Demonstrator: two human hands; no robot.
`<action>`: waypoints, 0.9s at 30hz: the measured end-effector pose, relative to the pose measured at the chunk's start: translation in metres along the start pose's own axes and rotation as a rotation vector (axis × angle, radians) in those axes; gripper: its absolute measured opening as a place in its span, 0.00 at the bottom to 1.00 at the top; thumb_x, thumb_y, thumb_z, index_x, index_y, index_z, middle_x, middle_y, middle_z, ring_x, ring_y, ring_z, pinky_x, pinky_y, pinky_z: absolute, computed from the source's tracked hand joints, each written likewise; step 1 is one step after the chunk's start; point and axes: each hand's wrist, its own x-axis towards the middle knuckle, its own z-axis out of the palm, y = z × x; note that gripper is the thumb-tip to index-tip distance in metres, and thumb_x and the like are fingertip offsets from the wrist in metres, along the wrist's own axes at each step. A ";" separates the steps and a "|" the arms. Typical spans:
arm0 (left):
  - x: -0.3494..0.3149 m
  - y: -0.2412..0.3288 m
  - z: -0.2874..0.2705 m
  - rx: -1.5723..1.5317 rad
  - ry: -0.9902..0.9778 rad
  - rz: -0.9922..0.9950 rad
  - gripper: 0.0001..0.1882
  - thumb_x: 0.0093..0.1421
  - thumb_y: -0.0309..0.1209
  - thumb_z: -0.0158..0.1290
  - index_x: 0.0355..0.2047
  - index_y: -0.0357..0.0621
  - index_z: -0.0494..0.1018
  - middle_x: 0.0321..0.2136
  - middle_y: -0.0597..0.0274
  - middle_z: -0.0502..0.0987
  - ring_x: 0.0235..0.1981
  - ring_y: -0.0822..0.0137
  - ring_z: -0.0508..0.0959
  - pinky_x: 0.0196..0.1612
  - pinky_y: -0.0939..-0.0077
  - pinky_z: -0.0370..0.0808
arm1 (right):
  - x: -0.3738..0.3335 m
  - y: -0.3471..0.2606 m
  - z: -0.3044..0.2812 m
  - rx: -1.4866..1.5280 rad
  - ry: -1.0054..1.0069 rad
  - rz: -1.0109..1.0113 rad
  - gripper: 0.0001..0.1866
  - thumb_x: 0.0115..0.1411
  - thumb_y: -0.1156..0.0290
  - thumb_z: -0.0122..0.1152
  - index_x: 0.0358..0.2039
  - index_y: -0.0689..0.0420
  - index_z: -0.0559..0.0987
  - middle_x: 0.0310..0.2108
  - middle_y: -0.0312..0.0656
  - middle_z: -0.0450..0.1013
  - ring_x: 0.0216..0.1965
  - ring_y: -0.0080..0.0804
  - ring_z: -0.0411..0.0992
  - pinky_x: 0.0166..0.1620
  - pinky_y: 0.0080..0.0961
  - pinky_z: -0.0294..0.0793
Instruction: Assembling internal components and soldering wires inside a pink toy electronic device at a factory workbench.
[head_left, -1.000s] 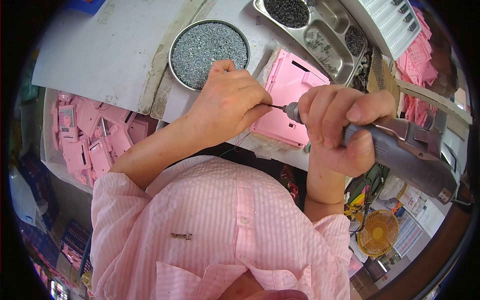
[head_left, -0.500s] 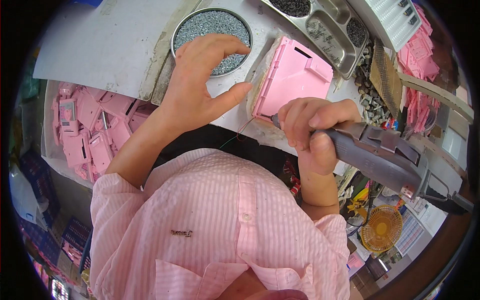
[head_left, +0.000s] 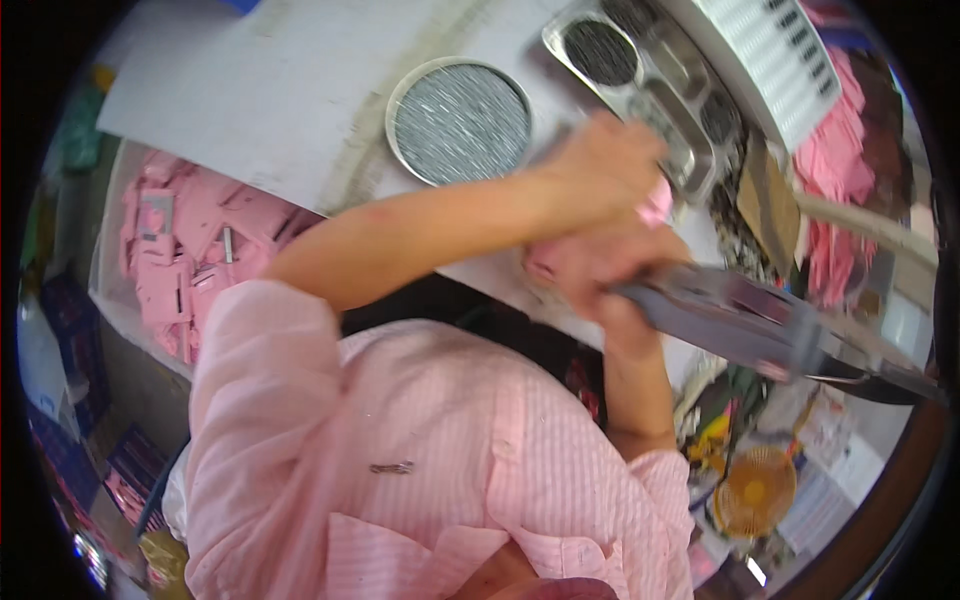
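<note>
My right hand (head_left: 610,265) is wrapped round a grey electric screwdriver (head_left: 730,315), whose body points off to the right. Beneath my hands is a pink plastic housing (head_left: 656,203), mostly covered; only bits of its edge show. My left hand (head_left: 605,165) reaches across it just beyond the right hand. Motion smears its fingers, so I cannot tell whether they grip the housing. The screwdriver's tip is hidden or blurred. A round metal dish (head_left: 460,122) full of silvery screws stands to the left of my left hand.
A steel compartment tray (head_left: 690,160) holds dark small parts at the far right, beside a white ribbed tray (head_left: 765,70). Loose metal parts and cardboard (head_left: 768,205) lie right of it. A bin of pink housings (head_left: 190,250) stands at left. A yellow basket (head_left: 757,490) sits lower right.
My left hand has swung right from beside the screw dish to over the pink housing. My right hand still holds the screwdriver. The view has shifted a little.
</note>
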 end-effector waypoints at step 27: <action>-0.163 -0.103 -0.211 0.527 0.606 -0.321 0.19 0.56 0.30 0.62 0.49 0.46 0.76 0.54 0.52 0.75 0.57 0.52 0.73 0.59 0.57 0.69 | 0.014 -0.068 -0.092 0.281 0.204 -0.111 0.22 0.60 0.59 0.68 0.40 0.52 0.63 0.11 0.26 0.62 0.11 0.20 0.61 0.22 0.20 0.64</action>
